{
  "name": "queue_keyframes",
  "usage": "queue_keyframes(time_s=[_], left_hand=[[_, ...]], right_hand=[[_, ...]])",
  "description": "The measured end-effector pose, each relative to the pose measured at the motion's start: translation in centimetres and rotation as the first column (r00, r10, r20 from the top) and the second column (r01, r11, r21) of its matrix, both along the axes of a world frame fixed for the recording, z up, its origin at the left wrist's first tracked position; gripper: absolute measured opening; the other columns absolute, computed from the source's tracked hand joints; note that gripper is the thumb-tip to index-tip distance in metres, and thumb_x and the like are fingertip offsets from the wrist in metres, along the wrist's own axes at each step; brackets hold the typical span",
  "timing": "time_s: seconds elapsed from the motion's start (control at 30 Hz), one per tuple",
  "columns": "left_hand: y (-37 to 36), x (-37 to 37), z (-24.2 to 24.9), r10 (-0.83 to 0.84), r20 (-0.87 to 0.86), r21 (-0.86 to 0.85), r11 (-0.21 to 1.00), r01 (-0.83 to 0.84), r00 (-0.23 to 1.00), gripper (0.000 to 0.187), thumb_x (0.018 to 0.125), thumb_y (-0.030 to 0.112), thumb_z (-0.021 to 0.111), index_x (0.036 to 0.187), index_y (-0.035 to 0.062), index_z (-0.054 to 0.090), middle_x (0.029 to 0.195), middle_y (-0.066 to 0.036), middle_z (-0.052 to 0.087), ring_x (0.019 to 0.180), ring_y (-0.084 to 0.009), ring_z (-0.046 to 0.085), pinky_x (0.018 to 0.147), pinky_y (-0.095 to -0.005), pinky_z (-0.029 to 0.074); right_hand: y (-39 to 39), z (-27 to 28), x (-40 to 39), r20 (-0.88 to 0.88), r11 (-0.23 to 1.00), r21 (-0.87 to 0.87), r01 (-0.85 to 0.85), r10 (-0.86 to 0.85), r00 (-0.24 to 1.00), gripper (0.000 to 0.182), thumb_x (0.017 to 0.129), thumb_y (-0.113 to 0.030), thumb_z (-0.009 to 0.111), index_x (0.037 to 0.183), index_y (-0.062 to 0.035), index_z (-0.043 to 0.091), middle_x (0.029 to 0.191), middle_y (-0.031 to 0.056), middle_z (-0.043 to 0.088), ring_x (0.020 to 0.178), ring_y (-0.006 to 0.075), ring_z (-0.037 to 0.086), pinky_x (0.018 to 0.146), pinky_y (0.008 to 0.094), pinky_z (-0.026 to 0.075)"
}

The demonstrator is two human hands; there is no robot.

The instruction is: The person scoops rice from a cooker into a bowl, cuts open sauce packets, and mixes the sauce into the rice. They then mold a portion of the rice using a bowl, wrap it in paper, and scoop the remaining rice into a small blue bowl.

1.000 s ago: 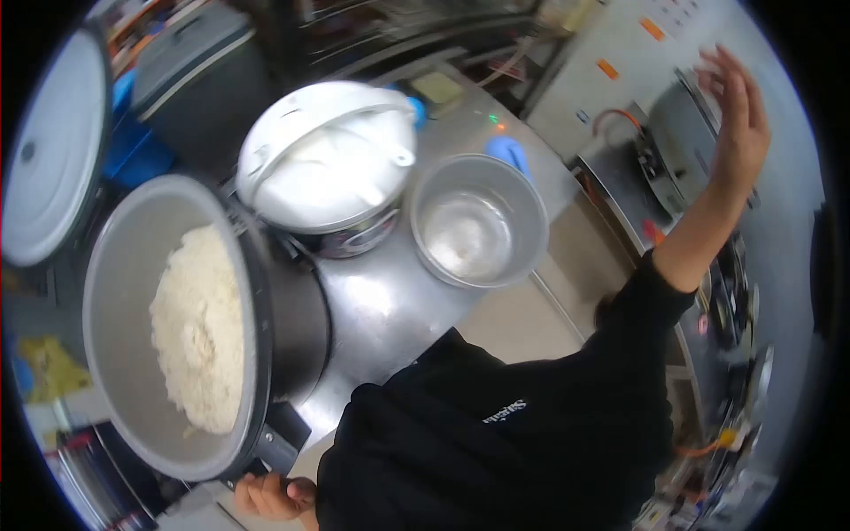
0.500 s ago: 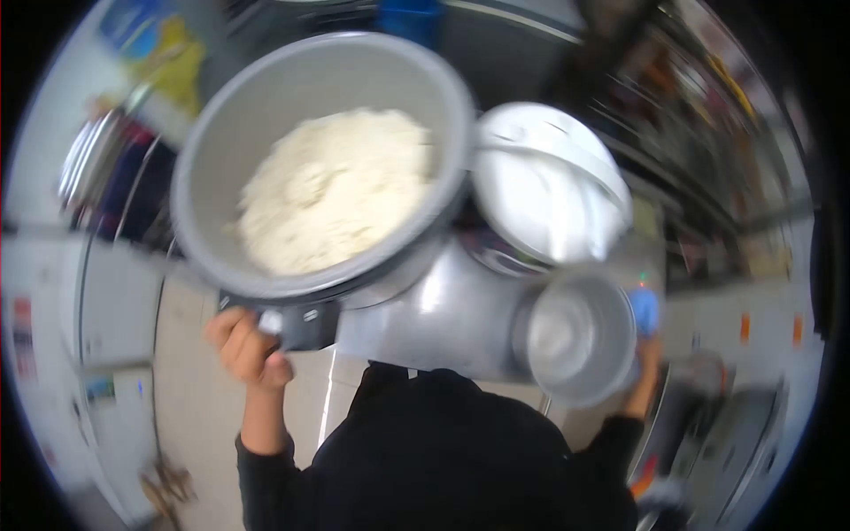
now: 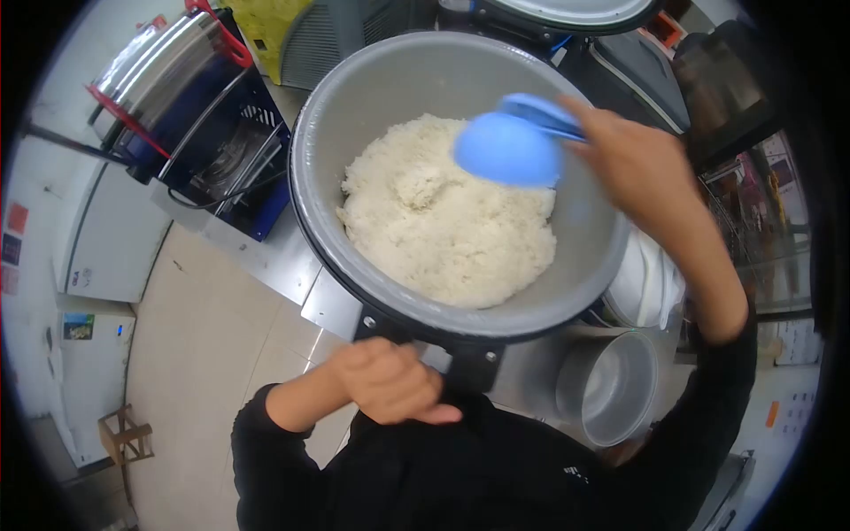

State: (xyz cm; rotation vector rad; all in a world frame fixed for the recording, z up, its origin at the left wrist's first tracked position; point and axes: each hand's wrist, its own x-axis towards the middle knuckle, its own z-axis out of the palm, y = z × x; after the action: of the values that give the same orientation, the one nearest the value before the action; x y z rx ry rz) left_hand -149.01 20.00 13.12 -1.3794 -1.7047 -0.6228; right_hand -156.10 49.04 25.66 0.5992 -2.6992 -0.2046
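The scoop (image 3: 509, 149) in the right hand (image 3: 633, 164) looks smooth plastic; beside that hand, the rice (image 3: 443, 234) is rough, matt, its pot (image 3: 350, 111) smooth, dull metal. Behind the left hand (image 3: 385, 380), matt cloth sleeve (image 3: 273, 456).

Blue Scoop (image 3: 509, 150) Held Over White Rice (image 3: 443, 221)

A person's right hand (image 3: 633, 164) grips the handle end of the scoop inside the wide mouth of a large gray cooking pot (image 3: 341, 239), its rounded bowl just above the grains, which sit mounded in the middle. The left hand (image 3: 390, 380), fingers curled and thumb extended, is at the pot's black handle (image 3: 474, 367), though its exact hold is unclear. Beside the pot, a smaller metal pot (image 3: 620, 389) stands on the metal surface (image 3: 531, 376), near a partly hidden white lid (image 3: 651, 283). Both forearms emerge from black sleeves (image 3: 283, 456).
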Motion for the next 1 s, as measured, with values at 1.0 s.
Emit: queue_keyframes(time_s=[1.0], left_hand=[[0.7,-2.0,-1.4,-0.056,-0.187,0.219,0.971,0.097,0.981,0.028,0.082,0.037,0.051,0.060,0.0199,0.049,0.059,0.006,0.042,0.066,-0.0068,0.049,0.070,-0.0246,0.030]], right_hand=[[-6.9,-8.5,-8.6,0.632,0.866,0.486,-0.116,-0.257,0.731,0.033,0.090,-0.035,0.049,0.102,-0.0060,0.059,0.074,0.0108,0.064,0.072,0.0272,0.064,0.065,0.0363,0.050]])
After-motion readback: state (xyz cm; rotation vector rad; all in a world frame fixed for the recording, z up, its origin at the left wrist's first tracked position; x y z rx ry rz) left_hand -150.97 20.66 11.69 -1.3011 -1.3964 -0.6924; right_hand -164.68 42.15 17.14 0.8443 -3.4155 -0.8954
